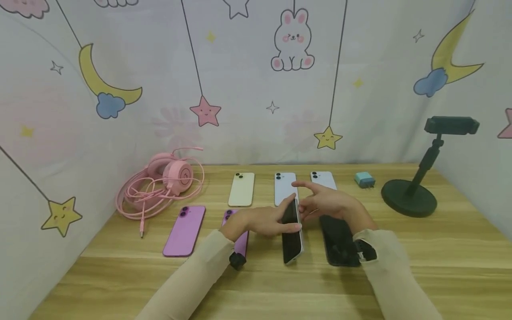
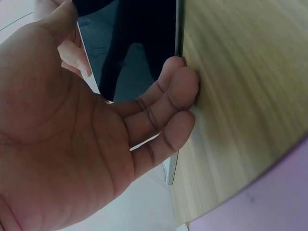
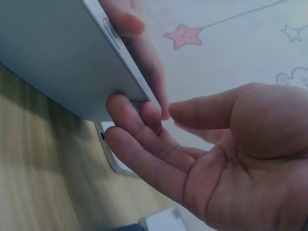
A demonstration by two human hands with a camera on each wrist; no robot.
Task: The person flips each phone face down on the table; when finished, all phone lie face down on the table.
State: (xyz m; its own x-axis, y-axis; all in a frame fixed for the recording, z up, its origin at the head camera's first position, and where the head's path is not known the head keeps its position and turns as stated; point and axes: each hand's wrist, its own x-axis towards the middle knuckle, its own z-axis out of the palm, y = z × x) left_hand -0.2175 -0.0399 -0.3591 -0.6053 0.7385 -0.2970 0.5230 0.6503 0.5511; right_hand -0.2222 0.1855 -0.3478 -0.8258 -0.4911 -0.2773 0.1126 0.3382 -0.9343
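A phone [image 1: 291, 240] with a dark screen and silvery edge stands tilted on its long side in the middle of the table. My left hand [image 1: 267, 221] grips it by its edges; the left wrist view has the fingertips [image 2: 183, 91] curled at the lower edge beside the wood. On the other side, my right hand [image 1: 330, 202] touches the phone's pale back [image 3: 53, 53] with its fingers near one end, thumb apart from it. Beneath my right wrist lies a black-faced phone [image 1: 338, 244]. A purple phone [image 1: 241, 244] is partly hidden under my left wrist.
Another purple phone [image 1: 185, 231] lies at left, with a pink headset [image 1: 176, 175] and its coiled cable behind. A yellow phone [image 1: 242, 190] and two pale phones [image 1: 285, 189] line the back. A charger plug [image 1: 365, 179] and a black stand [image 1: 409, 198] are at right.
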